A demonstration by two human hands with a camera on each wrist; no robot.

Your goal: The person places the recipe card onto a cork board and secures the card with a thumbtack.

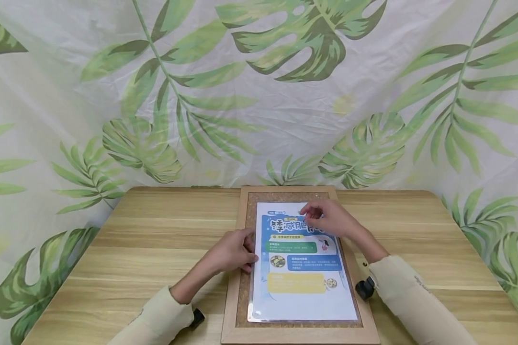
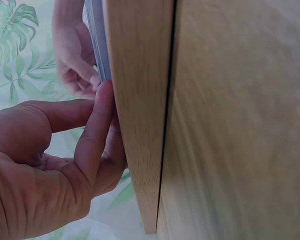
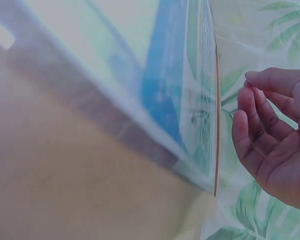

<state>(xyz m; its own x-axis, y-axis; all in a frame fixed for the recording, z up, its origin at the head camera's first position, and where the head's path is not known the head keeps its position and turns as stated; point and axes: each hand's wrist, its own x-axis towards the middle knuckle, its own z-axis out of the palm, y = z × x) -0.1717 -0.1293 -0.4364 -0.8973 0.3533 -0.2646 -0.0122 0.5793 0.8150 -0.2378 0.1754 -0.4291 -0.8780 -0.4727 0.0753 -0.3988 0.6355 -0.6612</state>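
Observation:
A laminated sheet with blue, green and yellow printed panels and Chinese lettering lies over a wood-framed cork board. My left hand pinches the sheet's left edge, thumb on the printed side. In the left wrist view, the left hand's fingertips meet at that edge, close beside the wooden frame. Over the sheet's upper right part hovers my right hand, thumb and index tips brought together and the other fingers curled. From these views I cannot tell whether the right hand pinches something tiny.
The cork board lies on a wood-grain table, its far end near the table's back edge. A leaf-printed curtain hangs right behind the table. A small dark speck lies beside the frame's right side. Dark wrist devices sit at both sleeves.

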